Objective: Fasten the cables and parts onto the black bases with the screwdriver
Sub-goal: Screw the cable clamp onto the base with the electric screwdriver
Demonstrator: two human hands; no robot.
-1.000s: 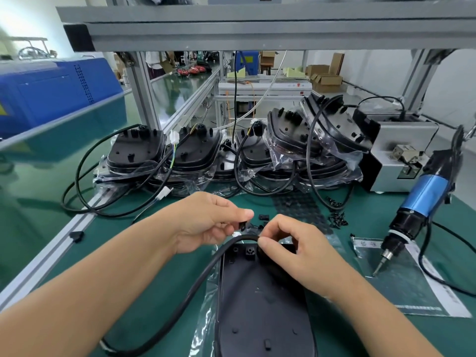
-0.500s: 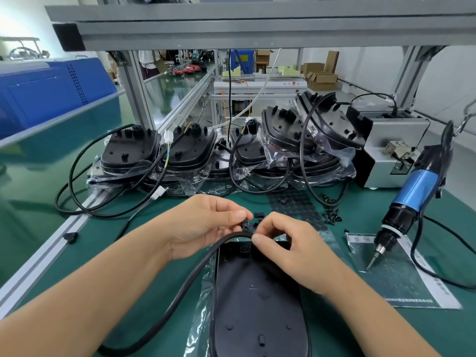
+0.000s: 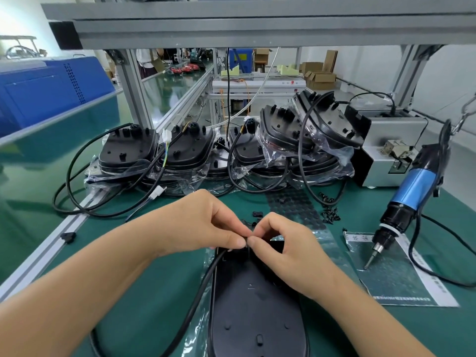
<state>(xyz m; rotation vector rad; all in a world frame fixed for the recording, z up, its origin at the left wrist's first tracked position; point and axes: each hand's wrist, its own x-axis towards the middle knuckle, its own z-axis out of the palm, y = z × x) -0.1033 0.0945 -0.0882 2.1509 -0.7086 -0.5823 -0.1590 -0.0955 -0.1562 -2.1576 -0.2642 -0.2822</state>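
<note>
Head view: smooth, oval black base [image 3: 257, 305] lies on crinkled clear plastic at near table edge. Left hand [image 3: 206, 225] and right hand [image 3: 286, 243] both pinch a small black part at its far end, where the round black cable [image 3: 201, 287] enters. Blue screwdriver [image 3: 409, 199] hangs at right, untouched.

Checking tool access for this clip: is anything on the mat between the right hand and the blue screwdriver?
Nothing visible blocks it. The screwdriver hangs to the right of the right hand, its tip over a printed sheet; only bare green mat and that flat sheet lie between.
</note>
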